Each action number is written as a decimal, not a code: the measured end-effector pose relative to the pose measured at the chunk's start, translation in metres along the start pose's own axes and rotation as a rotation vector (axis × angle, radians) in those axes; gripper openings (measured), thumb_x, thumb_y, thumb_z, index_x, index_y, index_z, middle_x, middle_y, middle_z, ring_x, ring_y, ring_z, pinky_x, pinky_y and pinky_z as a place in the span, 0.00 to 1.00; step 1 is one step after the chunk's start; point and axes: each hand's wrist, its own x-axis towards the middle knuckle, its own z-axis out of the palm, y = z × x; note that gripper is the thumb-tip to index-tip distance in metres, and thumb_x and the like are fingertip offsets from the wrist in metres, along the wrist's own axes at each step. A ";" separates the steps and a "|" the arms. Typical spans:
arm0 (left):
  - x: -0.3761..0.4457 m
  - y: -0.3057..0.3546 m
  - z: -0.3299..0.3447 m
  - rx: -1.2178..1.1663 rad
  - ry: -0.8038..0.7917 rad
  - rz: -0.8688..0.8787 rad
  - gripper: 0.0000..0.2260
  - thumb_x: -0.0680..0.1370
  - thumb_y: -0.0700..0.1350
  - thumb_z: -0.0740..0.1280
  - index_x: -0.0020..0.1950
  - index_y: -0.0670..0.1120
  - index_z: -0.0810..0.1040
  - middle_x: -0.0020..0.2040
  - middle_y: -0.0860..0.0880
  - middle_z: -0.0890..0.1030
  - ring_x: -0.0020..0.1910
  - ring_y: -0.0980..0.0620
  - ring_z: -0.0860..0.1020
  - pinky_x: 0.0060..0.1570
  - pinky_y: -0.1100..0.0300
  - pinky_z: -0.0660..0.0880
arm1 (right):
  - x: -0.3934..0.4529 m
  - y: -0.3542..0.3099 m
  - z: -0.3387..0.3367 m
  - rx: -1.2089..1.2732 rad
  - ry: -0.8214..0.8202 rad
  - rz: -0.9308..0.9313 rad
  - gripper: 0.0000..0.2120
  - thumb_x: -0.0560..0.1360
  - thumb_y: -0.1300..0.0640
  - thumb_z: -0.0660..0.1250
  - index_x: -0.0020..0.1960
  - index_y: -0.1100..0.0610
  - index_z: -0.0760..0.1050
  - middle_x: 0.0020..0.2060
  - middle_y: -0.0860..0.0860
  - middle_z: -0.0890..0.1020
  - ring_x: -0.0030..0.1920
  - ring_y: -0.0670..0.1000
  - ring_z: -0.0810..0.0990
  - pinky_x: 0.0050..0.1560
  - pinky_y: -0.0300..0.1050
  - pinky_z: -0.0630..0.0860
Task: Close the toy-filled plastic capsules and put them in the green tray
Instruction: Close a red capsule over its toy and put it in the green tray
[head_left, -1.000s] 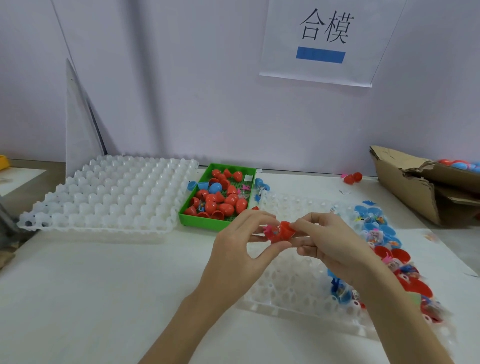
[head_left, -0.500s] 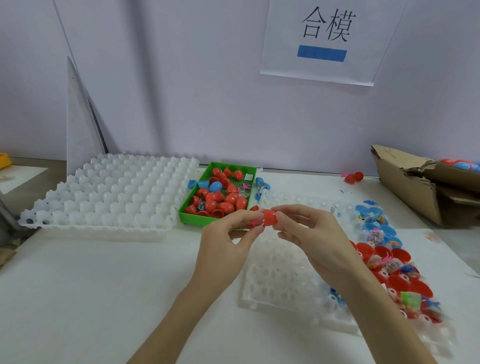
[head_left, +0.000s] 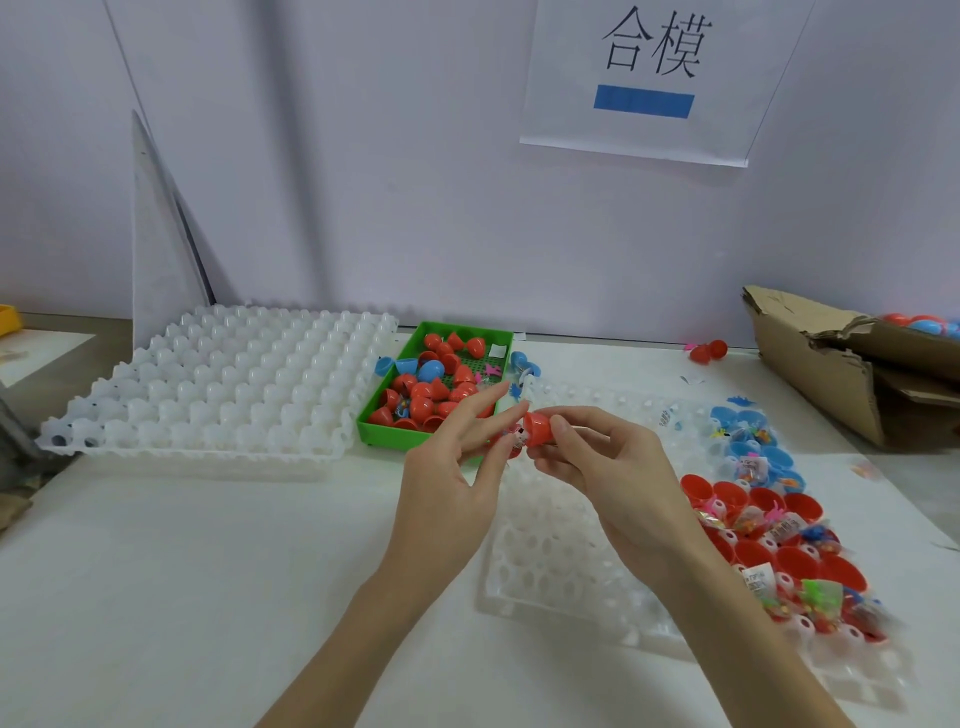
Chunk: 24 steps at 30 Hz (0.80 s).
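Both hands meet over the table's middle, just in front of the green tray (head_left: 385, 434). My right hand (head_left: 602, 467) pinches a red capsule half (head_left: 539, 427) between thumb and fingers. My left hand (head_left: 452, 467) holds the other half, with a small toy showing in it, against the first; its upper fingers stretch out toward the tray. The tray holds several closed red capsules (head_left: 434, 389) and a blue one (head_left: 430, 371). To my right, a white cell tray (head_left: 545, 561) carries open red halves (head_left: 748, 501) and blue halves (head_left: 753, 452) with bagged toys.
An empty white cell tray (head_left: 234, 384) lies left of the green one. Loose blue halves (head_left: 522, 361) sit beside the green tray. A torn cardboard box (head_left: 831, 374) with capsules stands at the far right, two red capsules (head_left: 707, 352) near it. A wall is behind.
Both hands have carried the red capsule up and away from me, toward the green tray. The two halves have come closer together, and my left fingers have straightened out.
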 end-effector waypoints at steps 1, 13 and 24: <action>0.000 0.000 0.000 0.000 -0.005 -0.003 0.21 0.82 0.38 0.70 0.74 0.50 0.75 0.60 0.68 0.83 0.61 0.65 0.81 0.67 0.57 0.77 | 0.000 0.000 0.001 -0.018 0.001 -0.007 0.08 0.82 0.61 0.66 0.55 0.58 0.84 0.46 0.55 0.88 0.48 0.56 0.87 0.54 0.45 0.83; 0.008 -0.003 -0.007 -0.159 0.077 -0.112 0.09 0.74 0.34 0.78 0.50 0.47 0.86 0.48 0.55 0.88 0.51 0.56 0.86 0.53 0.64 0.82 | -0.003 0.002 0.005 -0.042 -0.065 -0.085 0.06 0.78 0.61 0.71 0.54 0.57 0.84 0.46 0.53 0.88 0.50 0.53 0.87 0.52 0.40 0.82; 0.009 -0.002 -0.019 -0.194 0.069 -0.241 0.07 0.69 0.44 0.83 0.45 0.50 0.89 0.42 0.51 0.88 0.44 0.53 0.88 0.47 0.67 0.81 | -0.002 0.009 0.010 -0.304 -0.086 -0.243 0.07 0.78 0.61 0.72 0.54 0.53 0.85 0.46 0.45 0.87 0.46 0.48 0.87 0.49 0.36 0.81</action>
